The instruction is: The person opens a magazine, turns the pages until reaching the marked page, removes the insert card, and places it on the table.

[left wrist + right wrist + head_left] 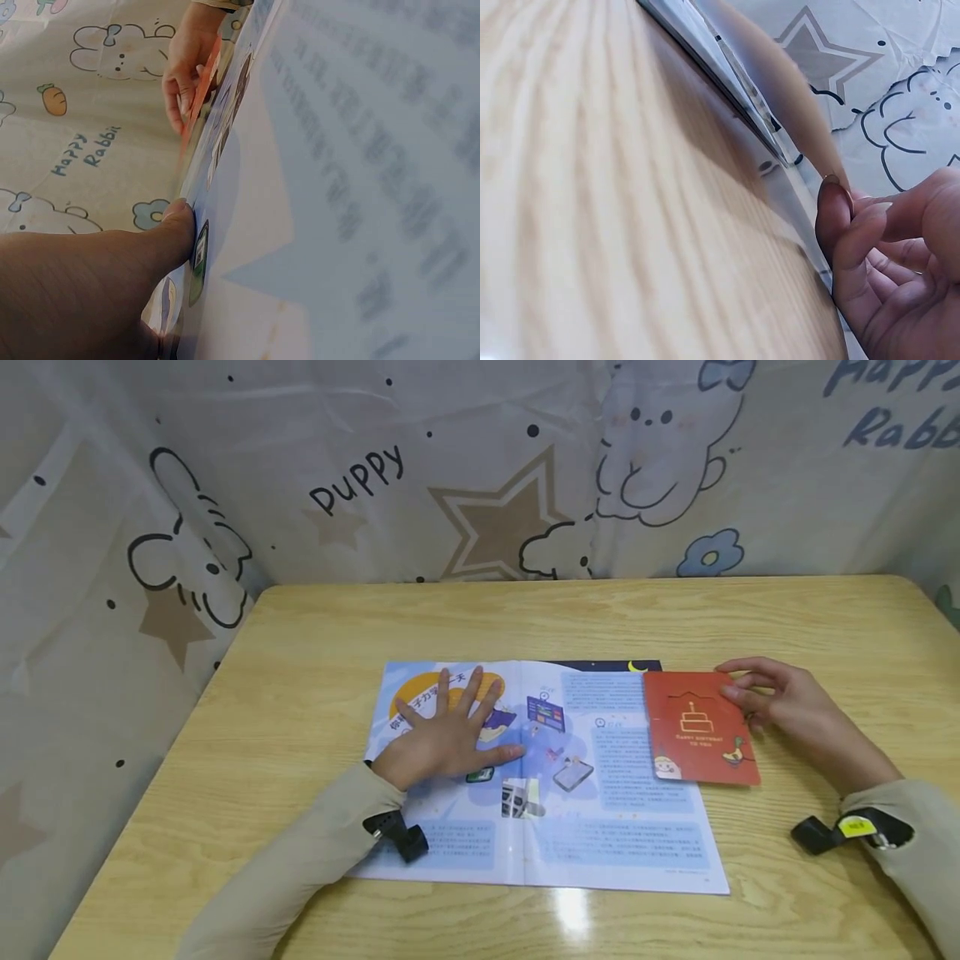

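Note:
An open magazine [622,852] with blue text panels and small pictures lies on the table. My left hand [450,739] rests on its left page with fingers spread, the thumb reaching the centre fold. In the left wrist view the thumb [161,240] lies along the page. My right hand [783,697] pinches the upper right edge of a red birthday card [701,735] with a gold cake outline. The card overlaps the magazine's right edge. From the right wrist, thumb and fingers [855,225] meet at the card's edge [802,112], which is seen nearly side-on.
The wooden table [337,618] extends around the magazine on all sides. A patterned cloth [480,468] with cartoon animals and stars hangs behind and to the left. Each wrist carries a small black camera [408,842] on a strap.

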Demonstrator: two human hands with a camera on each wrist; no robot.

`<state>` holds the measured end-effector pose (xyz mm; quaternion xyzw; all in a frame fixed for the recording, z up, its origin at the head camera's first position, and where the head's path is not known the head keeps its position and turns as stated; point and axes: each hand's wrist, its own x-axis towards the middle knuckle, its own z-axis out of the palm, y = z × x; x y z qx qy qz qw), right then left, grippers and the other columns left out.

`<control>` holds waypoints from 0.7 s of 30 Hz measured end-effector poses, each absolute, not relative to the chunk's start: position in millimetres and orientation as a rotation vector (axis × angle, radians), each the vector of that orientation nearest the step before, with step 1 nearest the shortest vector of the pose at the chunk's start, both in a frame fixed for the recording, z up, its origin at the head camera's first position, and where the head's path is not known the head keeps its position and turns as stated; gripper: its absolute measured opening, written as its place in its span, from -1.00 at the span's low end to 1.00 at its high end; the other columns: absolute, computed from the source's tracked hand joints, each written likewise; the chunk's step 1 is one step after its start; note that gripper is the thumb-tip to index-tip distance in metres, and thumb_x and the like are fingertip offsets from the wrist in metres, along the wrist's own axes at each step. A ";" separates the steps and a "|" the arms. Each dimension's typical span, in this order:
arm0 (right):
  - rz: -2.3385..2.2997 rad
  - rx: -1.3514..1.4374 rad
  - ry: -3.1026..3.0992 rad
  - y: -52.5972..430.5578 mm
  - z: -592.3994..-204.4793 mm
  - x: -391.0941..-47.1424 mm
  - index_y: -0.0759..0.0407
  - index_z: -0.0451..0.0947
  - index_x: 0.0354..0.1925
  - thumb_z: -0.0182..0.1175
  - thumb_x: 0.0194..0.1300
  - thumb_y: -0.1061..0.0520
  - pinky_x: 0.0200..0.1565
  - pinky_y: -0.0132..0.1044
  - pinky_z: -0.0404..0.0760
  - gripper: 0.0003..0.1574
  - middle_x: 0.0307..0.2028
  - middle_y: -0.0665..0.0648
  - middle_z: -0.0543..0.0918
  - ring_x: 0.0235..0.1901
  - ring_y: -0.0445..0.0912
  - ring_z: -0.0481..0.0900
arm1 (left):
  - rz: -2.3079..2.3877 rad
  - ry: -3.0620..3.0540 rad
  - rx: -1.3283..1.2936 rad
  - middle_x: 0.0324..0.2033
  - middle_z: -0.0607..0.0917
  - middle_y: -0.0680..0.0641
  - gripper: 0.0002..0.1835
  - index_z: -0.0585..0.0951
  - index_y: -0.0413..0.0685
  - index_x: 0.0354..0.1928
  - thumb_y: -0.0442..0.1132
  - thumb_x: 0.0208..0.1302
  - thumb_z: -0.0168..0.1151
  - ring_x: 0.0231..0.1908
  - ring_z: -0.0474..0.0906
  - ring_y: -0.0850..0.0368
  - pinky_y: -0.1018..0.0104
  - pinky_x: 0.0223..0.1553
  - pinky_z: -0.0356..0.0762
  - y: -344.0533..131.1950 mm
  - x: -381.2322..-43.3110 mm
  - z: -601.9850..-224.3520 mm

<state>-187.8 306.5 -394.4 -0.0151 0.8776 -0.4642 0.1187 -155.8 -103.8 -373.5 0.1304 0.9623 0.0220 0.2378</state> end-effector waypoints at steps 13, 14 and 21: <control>-1.362 0.016 2.595 327.9 -399.6 -184.0 0.03 0.29 0.35 0.12 0.39 -0.16 -0.35 -0.39 0.57 -0.33 -0.15 -0.22 0.47 -0.30 -0.29 0.51 | 0.071 2.634 0.355 0.46 -0.54 0.05 0.07 -0.39 0.36 0.49 0.62 0.11 -0.23 0.38 -0.69 -0.31 -0.72 -0.02 -0.37 -103.1 -154.6 -376.4; -1.366 0.018 2.596 328.7 -400.3 -184.0 0.03 0.30 0.35 0.12 0.39 -0.16 -0.36 -0.39 0.57 -0.33 -0.16 -0.20 0.48 -0.30 -0.29 0.51 | 0.070 2.634 0.356 0.46 -0.54 0.05 0.07 -0.40 0.36 0.49 0.62 0.11 -0.23 0.38 -0.69 -0.31 -0.72 -0.02 -0.37 -103.1 -154.7 -376.7; -1.334 0.026 2.657 331.7 -402.0 -182.8 0.05 0.32 0.35 0.10 0.38 -0.21 -0.39 -0.38 0.55 -0.31 -0.23 -0.18 0.50 -0.34 -0.25 0.50 | 0.054 2.642 0.369 0.46 -0.55 0.05 0.07 -0.41 0.34 0.49 0.62 0.12 -0.25 0.37 -0.70 -0.31 -0.73 -0.03 -0.36 -103.0 -154.3 -377.5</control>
